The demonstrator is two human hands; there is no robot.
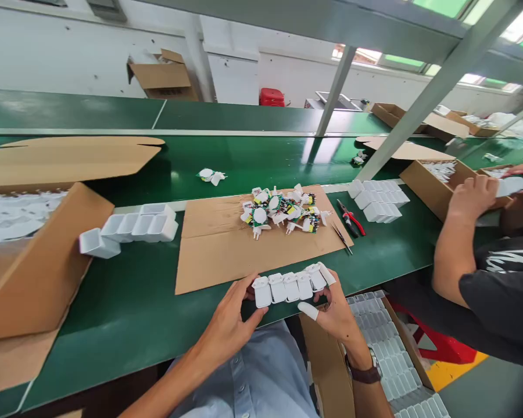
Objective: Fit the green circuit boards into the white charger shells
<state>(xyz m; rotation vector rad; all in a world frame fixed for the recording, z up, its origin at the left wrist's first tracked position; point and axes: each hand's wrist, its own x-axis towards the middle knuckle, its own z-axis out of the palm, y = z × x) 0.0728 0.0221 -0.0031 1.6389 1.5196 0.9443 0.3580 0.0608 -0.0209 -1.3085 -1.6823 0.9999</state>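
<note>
Between my two hands is a row of several white plastic covers, held side by side above the table's near edge. My left hand grips the left end of the row with thumb and fingers. At the other end, my right hand pinches it; white finger cots cover its thumb and one finger. Just beyond lies a cardboard sheet bearing a heap of small circuit boards with white plug parts. Red-handled pliers and tweezers rest by the sheet's right side.
White plastic housings stand in groups left and right. A cardboard box of white parts is at the left. A co-worker's arm reaches in from the right. Below the table sits a box of clear housings.
</note>
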